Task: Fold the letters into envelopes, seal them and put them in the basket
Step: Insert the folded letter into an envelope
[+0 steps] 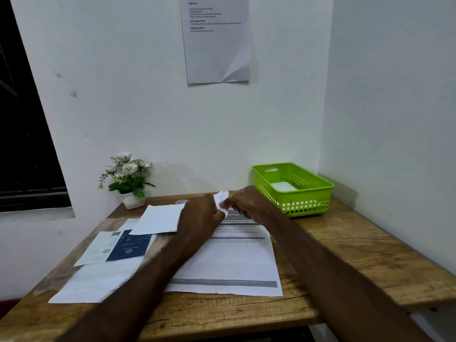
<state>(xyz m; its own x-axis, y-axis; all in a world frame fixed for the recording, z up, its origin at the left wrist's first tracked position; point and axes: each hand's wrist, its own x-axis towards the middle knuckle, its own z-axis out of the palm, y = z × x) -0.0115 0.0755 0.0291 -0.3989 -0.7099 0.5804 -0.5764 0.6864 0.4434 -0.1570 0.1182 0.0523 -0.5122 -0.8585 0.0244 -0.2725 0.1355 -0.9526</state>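
Note:
Both hands meet over the far middle of the wooden desk. My left hand [199,213] and my right hand [246,203] pinch a small white piece of paper [221,197] between them, lifted just above the desk. A printed letter [229,262] with grey bands lies flat under my forearms. A white envelope or folded sheet [158,219] lies left of my left hand. The green basket [318,191] stands at the back right, with something white [282,186] inside it.
A blue and white leaflet [118,246] and a blank white sheet [98,282] lie at the left of the desk [357,245]. A small pot of white flowers [128,178] stands at the back left. A printed sheet [217,38] hangs on the wall.

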